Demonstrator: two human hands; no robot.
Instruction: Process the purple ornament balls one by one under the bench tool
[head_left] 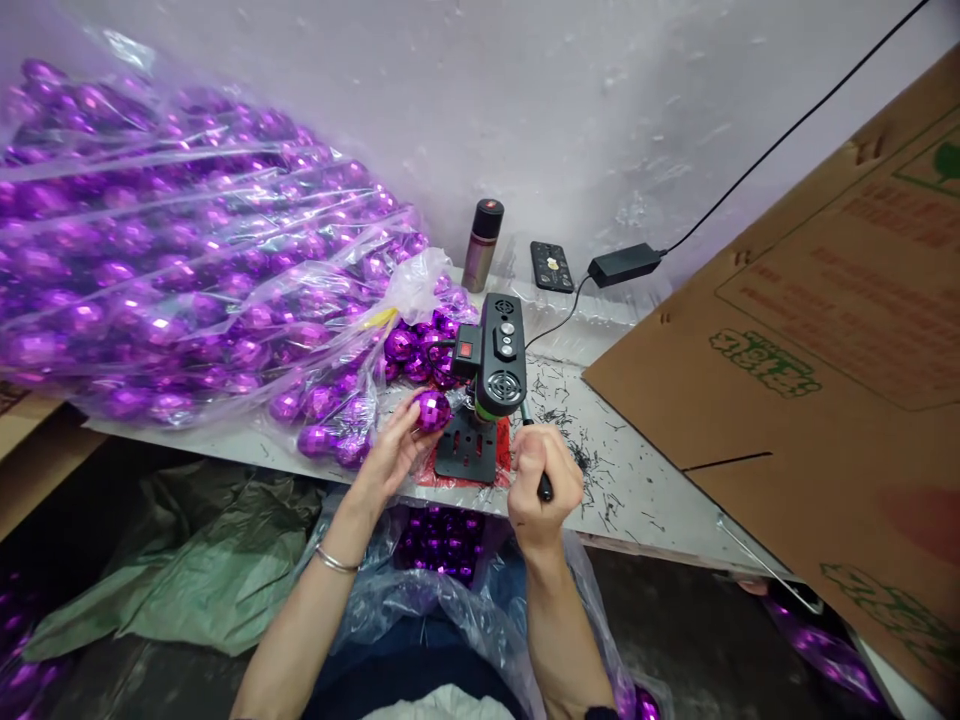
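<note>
A shiny purple mirror-faceted ball (pixel 433 411) is held in the fingertips of my left hand (pixel 396 440), just left of a small black bench drill press (pixel 501 350). My right hand (pixel 545 478) is wrapped round the press's black-ended lever handle (pixel 545 489), which points down toward me. Below the drill head lies a slotted black base plate (pixel 466 452) on a red sheet (pixel 502 450). The tip under the head is mostly hidden. More purple balls (pixel 403 344) lie loose behind my left hand at the mouth of a clear bag.
A big clear plastic bag (pixel 187 230) of purple balls fills the left. Behind the press stand a bottle (pixel 482 245), a phone (pixel 551 266) and a power adapter (pixel 624 264). Dark shavings (pixel 585 440) litter the table's right side, beside a large cardboard box (pixel 810 330).
</note>
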